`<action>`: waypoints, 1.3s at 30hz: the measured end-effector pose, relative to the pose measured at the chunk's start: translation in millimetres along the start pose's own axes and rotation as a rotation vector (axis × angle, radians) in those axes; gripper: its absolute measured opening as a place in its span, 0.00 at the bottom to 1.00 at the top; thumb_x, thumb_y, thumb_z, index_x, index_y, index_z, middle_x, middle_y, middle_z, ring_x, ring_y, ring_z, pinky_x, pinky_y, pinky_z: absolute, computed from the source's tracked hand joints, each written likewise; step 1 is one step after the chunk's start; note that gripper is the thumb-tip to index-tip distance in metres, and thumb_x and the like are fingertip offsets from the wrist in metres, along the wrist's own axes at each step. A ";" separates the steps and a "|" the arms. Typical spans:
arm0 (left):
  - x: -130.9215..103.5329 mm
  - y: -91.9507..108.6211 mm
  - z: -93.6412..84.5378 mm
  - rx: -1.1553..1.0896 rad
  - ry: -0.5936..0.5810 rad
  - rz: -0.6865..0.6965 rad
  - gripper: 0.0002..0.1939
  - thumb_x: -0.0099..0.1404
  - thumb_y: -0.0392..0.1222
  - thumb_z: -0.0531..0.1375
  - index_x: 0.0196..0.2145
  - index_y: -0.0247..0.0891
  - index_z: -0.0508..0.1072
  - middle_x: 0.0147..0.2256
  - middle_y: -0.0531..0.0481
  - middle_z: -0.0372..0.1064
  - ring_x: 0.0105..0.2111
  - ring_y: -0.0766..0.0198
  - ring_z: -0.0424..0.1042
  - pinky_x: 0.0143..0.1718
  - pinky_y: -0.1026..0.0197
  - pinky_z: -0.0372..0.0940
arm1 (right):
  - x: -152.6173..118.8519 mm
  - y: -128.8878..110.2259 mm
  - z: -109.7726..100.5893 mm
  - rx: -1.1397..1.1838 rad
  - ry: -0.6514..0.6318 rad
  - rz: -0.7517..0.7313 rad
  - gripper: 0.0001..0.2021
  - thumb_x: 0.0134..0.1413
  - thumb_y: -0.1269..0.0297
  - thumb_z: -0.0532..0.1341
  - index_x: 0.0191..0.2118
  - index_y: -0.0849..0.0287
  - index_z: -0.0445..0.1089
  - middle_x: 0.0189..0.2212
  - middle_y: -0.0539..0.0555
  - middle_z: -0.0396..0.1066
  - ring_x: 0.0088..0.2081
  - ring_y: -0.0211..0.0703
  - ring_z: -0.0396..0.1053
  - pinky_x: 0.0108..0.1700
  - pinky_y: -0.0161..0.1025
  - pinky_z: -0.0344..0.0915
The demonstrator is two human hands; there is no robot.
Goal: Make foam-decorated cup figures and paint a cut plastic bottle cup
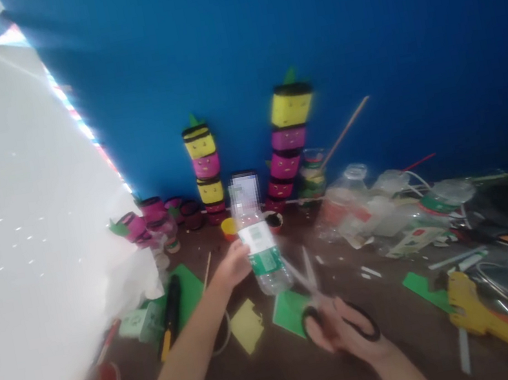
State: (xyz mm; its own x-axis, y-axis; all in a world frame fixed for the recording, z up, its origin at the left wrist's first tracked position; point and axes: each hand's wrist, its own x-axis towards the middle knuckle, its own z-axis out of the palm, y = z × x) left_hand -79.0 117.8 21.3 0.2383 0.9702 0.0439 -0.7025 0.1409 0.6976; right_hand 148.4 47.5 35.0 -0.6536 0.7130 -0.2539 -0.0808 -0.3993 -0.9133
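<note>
A clear plastic bottle [264,254] with a white and green label is tilted in front of me, and my left hand [238,265] grips it from its left side. In my right hand [350,330] is a pair of scissors [320,299] with dark handles. Its blades are spread apart and point up beside the bottle's lower right; whether they touch it I cannot tell. Below the bottle lie a green paper piece [291,313] and a pale yellow paper piece [247,326]. The picture is somewhat blurred.
Two stacks of yellow and magenta pots [206,165] [285,145] lean at the blue wall [227,37]. Plastic bottles [355,192] and scraps crowd the right, near a yellow glue gun [470,302]. A black-and-yellow cutter [171,312] lies left on green paper [188,293].
</note>
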 end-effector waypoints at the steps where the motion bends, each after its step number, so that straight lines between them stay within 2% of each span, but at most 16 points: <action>1: 0.2 -0.3 -1.5 -0.005 0.002 0.016 0.24 0.44 0.47 0.69 0.39 0.33 0.74 0.33 0.43 0.75 0.39 0.51 0.74 0.45 0.51 0.63 | -1.1 2.8 -0.5 0.031 -0.065 0.036 0.33 0.40 0.29 0.49 0.22 0.59 0.64 0.14 0.50 0.58 0.16 0.35 0.54 0.18 0.34 0.46; 3: 0.5 -0.8 -4.3 -0.007 0.021 0.042 0.24 0.43 0.47 0.69 0.38 0.33 0.73 0.33 0.43 0.75 0.41 0.49 0.73 0.46 0.49 0.62 | -0.6 8.8 -2.0 0.127 -0.179 0.108 0.34 0.40 0.27 0.46 0.19 0.59 0.61 0.11 0.47 0.53 0.14 0.32 0.50 0.18 0.34 0.43; 5: 0.5 -0.8 -6.5 -0.004 0.044 0.058 0.24 0.42 0.47 0.69 0.37 0.34 0.73 0.33 0.44 0.75 0.43 0.48 0.72 0.48 0.49 0.61 | 1.2 14.3 -4.9 0.230 -0.227 0.173 0.34 0.39 0.27 0.46 0.18 0.58 0.60 0.11 0.46 0.50 0.13 0.31 0.48 0.18 0.33 0.42; 8: -0.1 0.1 -8.1 -0.007 0.063 0.069 0.24 0.42 0.45 0.70 0.38 0.35 0.73 0.34 0.45 0.75 0.43 0.49 0.72 0.48 0.50 0.61 | 2.1 20.2 -9.8 0.325 -0.193 0.222 0.33 0.38 0.27 0.48 0.18 0.57 0.59 0.11 0.45 0.50 0.12 0.32 0.48 0.17 0.33 0.41; 12: -1.5 2.0 -8.2 -0.023 0.083 0.085 0.24 0.43 0.44 0.70 0.39 0.35 0.73 0.35 0.47 0.75 0.39 0.54 0.73 0.44 0.54 0.63 | 0.6 23.9 -12.9 0.380 -0.145 0.220 0.31 0.39 0.29 0.51 0.17 0.57 0.59 0.12 0.45 0.51 0.12 0.31 0.48 0.16 0.33 0.40; 19: -2.6 6.9 -5.8 0.020 0.099 0.116 0.22 0.43 0.42 0.70 0.38 0.35 0.73 0.35 0.46 0.76 0.38 0.54 0.74 0.44 0.55 0.63 | 3.9 24.5 -16.8 0.371 -0.219 0.261 0.31 0.40 0.30 0.51 0.16 0.58 0.59 0.11 0.46 0.50 0.11 0.30 0.47 0.14 0.32 0.40; 23: -2.4 9.2 -5.3 0.052 0.085 0.128 0.23 0.43 0.42 0.70 0.38 0.34 0.74 0.34 0.46 0.76 0.36 0.55 0.74 0.43 0.55 0.64 | 4.3 24.5 -18.4 0.389 -0.137 0.296 0.30 0.41 0.31 0.52 0.15 0.57 0.57 0.12 0.45 0.50 0.11 0.29 0.44 0.13 0.31 0.38; 28: -2.5 7.9 -6.7 0.087 0.083 0.119 0.24 0.44 0.43 0.70 0.39 0.33 0.74 0.34 0.45 0.76 0.38 0.53 0.74 0.46 0.53 0.63 | 4.6 24.5 -14.1 0.303 -0.156 0.298 0.29 0.38 0.31 0.54 0.16 0.56 0.59 0.10 0.45 0.49 0.12 0.31 0.45 0.14 0.32 0.41; 35: -2.4 0.9 -5.4 0.016 0.162 0.079 0.22 0.45 0.44 0.70 0.38 0.34 0.74 0.35 0.47 0.76 0.33 0.59 0.74 0.38 0.59 0.64 | 5.1 25.3 -5.7 0.354 -0.152 0.196 0.32 0.42 0.30 0.49 0.19 0.59 0.62 0.13 0.47 0.53 0.14 0.31 0.49 0.18 0.33 0.40; 39: -2.6 -0.4 -5.1 0.007 0.177 0.072 0.22 0.45 0.44 0.70 0.38 0.34 0.73 0.35 0.47 0.76 0.33 0.59 0.74 0.38 0.58 0.64 | 4.4 25.3 -2.5 0.337 -0.186 0.149 0.32 0.42 0.30 0.49 0.20 0.60 0.64 0.14 0.48 0.55 0.16 0.31 0.49 0.20 0.34 0.40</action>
State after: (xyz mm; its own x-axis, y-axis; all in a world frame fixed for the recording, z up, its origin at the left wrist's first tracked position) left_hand -82.7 116.2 17.2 0.0654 0.9973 -0.0326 -0.7087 0.0694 0.7020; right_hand 145.4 42.0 10.0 -0.7990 0.5294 -0.2850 -0.1973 -0.6786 -0.7075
